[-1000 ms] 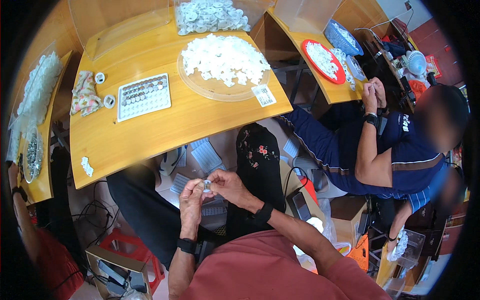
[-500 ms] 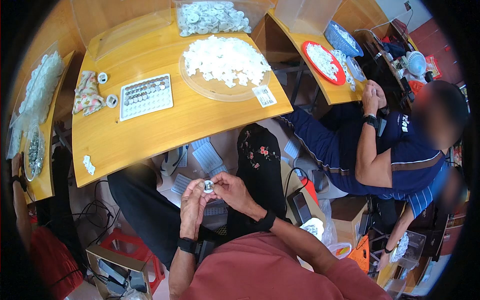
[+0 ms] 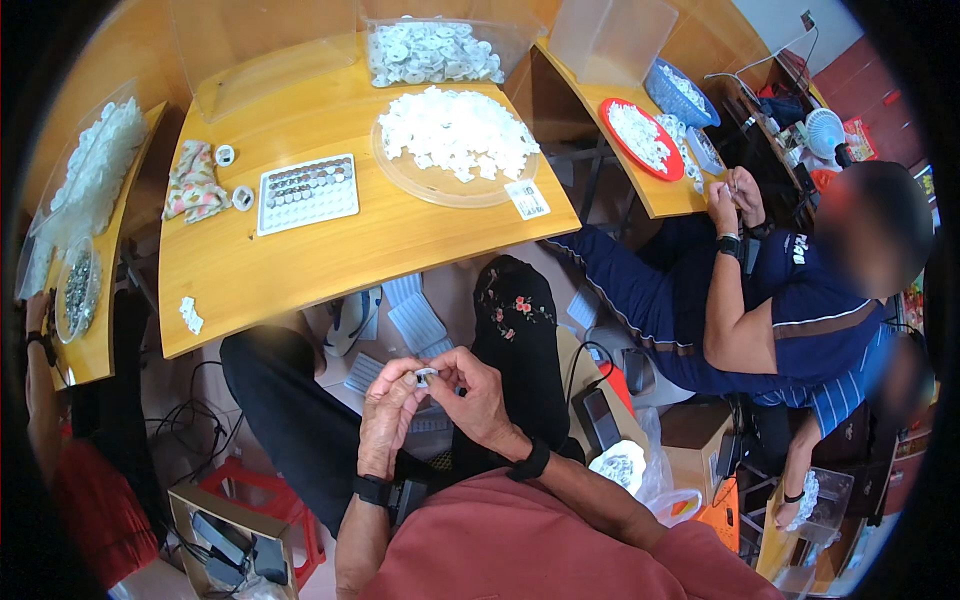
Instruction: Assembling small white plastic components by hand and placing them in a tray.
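Note:
Above my lap, my left hand [image 3: 385,425] and my right hand [image 3: 477,400] are closed on one small round white plastic part [image 3: 423,377] with a dark and metallic centre. The fingertips of both hands pinch it from opposite sides and partly cover it. On the yellow table [image 3: 400,255] in front stands a white tray [image 3: 310,214] with rows of coin-like discs. Two similar round white parts, one far [image 3: 224,155] and one nearer [image 3: 242,198], lie left of the tray beside a floral cloth bundle [image 3: 192,185].
A heap of white plastic pieces [image 3: 455,130] fills a round tray, with a clear bin of white discs [image 3: 435,55] behind it. To the right a co-worker [image 3: 740,330] sits by a red plate [image 3: 675,165]. A cardboard box [image 3: 185,500] stands at lower left.
The round part has been tilted between my fingers, and my right hand has turned over it. The head view has shifted slightly. The co-worker's hands have moved apart a little.

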Available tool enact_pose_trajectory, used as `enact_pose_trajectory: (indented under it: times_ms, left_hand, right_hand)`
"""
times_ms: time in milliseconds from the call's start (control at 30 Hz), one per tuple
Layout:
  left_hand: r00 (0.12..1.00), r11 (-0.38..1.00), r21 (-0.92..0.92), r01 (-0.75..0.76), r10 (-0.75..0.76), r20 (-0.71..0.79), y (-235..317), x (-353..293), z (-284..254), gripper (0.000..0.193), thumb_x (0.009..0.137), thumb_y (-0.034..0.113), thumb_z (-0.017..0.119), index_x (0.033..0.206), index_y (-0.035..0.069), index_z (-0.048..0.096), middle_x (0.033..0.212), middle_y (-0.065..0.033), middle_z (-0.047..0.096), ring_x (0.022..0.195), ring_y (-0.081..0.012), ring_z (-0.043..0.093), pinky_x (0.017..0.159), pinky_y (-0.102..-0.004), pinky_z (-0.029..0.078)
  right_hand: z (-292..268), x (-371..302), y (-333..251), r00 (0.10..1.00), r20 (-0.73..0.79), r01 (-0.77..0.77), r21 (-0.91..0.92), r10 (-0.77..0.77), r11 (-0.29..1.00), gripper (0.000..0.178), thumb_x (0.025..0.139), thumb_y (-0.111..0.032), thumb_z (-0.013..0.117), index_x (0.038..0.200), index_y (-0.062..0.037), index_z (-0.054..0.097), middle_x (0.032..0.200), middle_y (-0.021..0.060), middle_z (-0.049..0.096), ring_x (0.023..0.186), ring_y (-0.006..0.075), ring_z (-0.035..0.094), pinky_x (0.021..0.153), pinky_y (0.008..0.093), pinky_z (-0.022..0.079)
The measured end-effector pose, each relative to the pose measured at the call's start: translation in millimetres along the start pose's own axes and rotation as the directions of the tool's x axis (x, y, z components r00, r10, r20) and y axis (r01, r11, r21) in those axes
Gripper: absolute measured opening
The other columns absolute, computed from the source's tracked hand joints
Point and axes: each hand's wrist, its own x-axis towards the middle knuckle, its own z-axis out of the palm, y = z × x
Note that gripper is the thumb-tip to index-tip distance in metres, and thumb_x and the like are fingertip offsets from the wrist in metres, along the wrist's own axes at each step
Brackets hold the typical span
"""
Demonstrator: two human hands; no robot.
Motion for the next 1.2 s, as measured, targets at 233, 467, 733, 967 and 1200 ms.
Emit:
enact_pose_trajectory:
  times_ms: [233,467,733,967,1200]
  left_hand:
    - [1.0,0.999,0.028,-0.025,0.025,0.014,1.9,-12.2,1.6,0.017,0.093,0.012,0.052,0.103,0.0,0.057,0.097,-0.0086,0.06,0.087,-0.0164,0.06,0.08,-0.0309,0.051]
    - [0.994,0.995,-0.034,-0.093,0.095,0.057,13.3,-31.1,11.3,0.022,0.093,0.016,0.052,0.105,-0.001,0.054,0.092,-0.0113,0.061,0.082,-0.0204,0.061,0.075,-0.0331,0.053]
    - [0.996,0.996,-0.023,-0.082,0.083,0.031,17.5,-41.7,12.1,0.02,0.092,0.014,0.053,0.105,-0.001,0.053,0.092,-0.0119,0.06,0.08,-0.0205,0.061,0.072,-0.0348,0.054]
    - [0.998,0.998,-0.016,-0.056,0.056,0.018,18.3,-41.1,10.5,0.02,0.092,0.014,0.052,0.104,-0.002,0.054,0.092,-0.0111,0.06,0.081,-0.0195,0.061,0.073,-0.0351,0.054]
    - [1.0,1.0,0.002,-0.007,0.007,-0.009,18.4,-30.3,9.9,0.022,0.09,0.016,0.055,0.103,-0.003,0.054,0.092,-0.0101,0.06,0.08,-0.0162,0.059,0.074,-0.0321,0.053]
  right_hand:
    - [0.7,-12.1,0.6,0.995,0.078,-0.079,0.165,0.067,0.983,0.009,0.086,-0.002,0.06,0.092,0.0017,0.055,0.077,0.0027,0.061,0.068,0.0052,0.058,0.058,0.019,0.047]
    - [4.8,-24.9,-10.9,0.992,0.076,-0.125,0.382,0.104,0.916,0.01,0.087,-0.006,0.06,0.092,0.0026,0.057,0.073,0.0031,0.062,0.064,0.006,0.059,0.054,0.02,0.048]
    - [7.1,-29.2,-13.6,0.994,0.105,-0.06,0.266,0.033,0.962,0.012,0.085,-0.005,0.06,0.093,0.0033,0.057,0.074,0.0048,0.064,0.064,0.0062,0.061,0.055,0.0205,0.049]
    - [3.1,-29.7,-23.3,0.998,0.064,0.0,0.092,-0.005,0.996,0.014,0.082,-0.006,0.061,0.093,0.0018,0.057,0.071,0.0067,0.064,0.061,0.0089,0.062,0.054,0.0231,0.049]
    - [2.6,-23.1,-20.9,0.999,0.032,-0.002,-0.021,0.003,1.0,0.02,0.082,-0.008,0.062,0.099,0.0006,0.057,0.076,0.0091,0.061,0.059,0.0124,0.061,0.054,0.0263,0.048]
